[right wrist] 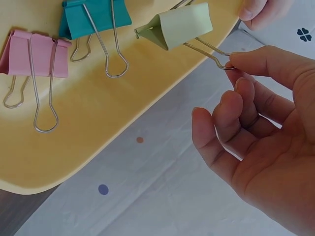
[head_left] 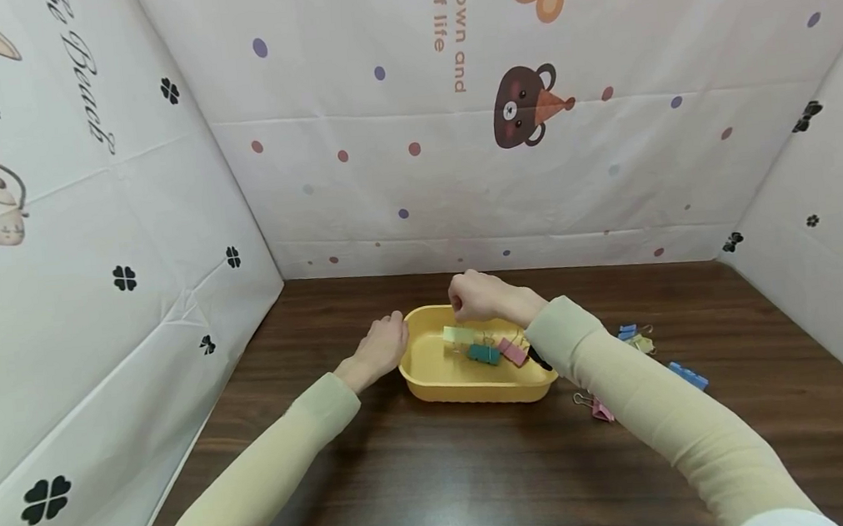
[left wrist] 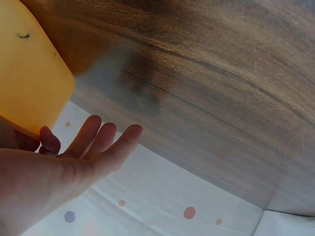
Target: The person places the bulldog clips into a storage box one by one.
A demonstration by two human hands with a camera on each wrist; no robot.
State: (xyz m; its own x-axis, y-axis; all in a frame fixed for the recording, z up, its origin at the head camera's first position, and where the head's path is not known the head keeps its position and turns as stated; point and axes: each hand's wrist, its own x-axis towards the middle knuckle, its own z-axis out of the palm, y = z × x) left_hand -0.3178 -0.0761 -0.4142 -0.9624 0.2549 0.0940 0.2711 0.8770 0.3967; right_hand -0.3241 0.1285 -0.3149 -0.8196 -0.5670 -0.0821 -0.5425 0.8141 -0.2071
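Observation:
A yellow tray sits on the table with binder clips inside. My right hand is over its far rim. In the right wrist view, the right thumb and forefinger pinch a wire handle of a light green binder clip, the other fingers loosely curled. Beside it in the tray lie a teal binder clip and a pink binder clip, their wire handles spread. My left hand holds the tray's left rim between thumb and forefinger; its other fingers stretch out past the tray wall.
Right of the tray, partly behind the right sleeve, lie more binder clips: a pink one, a blue one, and a small blue and yellow-green group. White printed sheets wall in the dark wooden table.

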